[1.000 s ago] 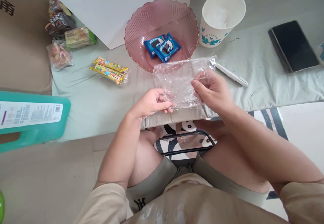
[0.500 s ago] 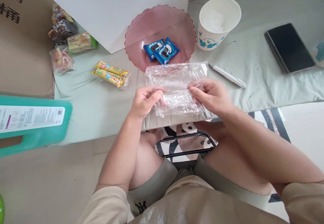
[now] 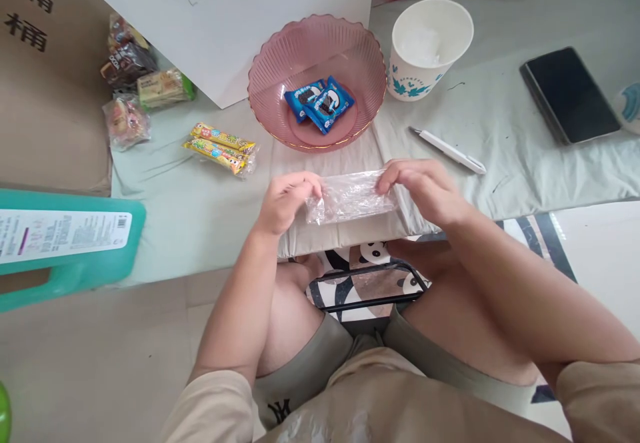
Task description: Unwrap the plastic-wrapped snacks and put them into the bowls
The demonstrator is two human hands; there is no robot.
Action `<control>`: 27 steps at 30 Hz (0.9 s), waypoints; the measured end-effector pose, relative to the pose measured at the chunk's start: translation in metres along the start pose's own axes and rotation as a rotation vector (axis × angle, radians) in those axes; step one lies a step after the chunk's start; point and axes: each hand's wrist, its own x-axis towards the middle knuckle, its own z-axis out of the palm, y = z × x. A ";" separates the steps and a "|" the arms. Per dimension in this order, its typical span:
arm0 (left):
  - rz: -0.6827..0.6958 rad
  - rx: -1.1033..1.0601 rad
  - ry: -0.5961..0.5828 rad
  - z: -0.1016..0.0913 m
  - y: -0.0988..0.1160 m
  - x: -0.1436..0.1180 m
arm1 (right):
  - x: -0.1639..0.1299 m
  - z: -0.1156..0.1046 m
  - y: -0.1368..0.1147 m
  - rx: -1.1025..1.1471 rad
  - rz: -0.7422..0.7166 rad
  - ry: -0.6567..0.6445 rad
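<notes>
A clear, crinkled sheet of plastic film, perhaps a bag (image 3: 350, 197), lies folded into a narrow strip near the table's front edge. My left hand (image 3: 287, 201) pinches its left end between thumb and fingers. At the right end, my right hand (image 3: 420, 186) has its fingers curled over the plastic, gripping it. Just beyond stands a pink ribbed glass bowl (image 3: 270, 106) with a gold rim. Two blue snack packets (image 3: 327, 104) rest inside it, one overlapping the other.
A white pen (image 3: 453, 153), a paper cup (image 3: 420, 83) with whitish contents and a black phone (image 3: 570, 96) are to the right. Leftward are yellow snack sticks (image 3: 220, 148), several wrapped snacks (image 3: 127, 119), a teal jug (image 3: 120, 256) and a cardboard box (image 3: 50, 109). A white board (image 3: 200, 36) stands behind.
The plastic has gone from spread out, its far edge over the bowl's front rim, to a narrow folded strip. Both hands stay at its ends; the bowl's front rim now shows fully.
</notes>
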 end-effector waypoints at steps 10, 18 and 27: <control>0.003 -0.067 -0.218 0.009 0.008 -0.008 | -0.004 0.014 -0.013 -0.125 0.192 -0.381; -0.146 -0.452 -0.190 0.041 0.002 0.002 | -0.002 0.034 -0.005 0.107 0.232 -0.075; -0.031 0.083 -0.018 0.043 -0.004 0.009 | 0.005 0.019 -0.006 -0.287 0.170 -0.096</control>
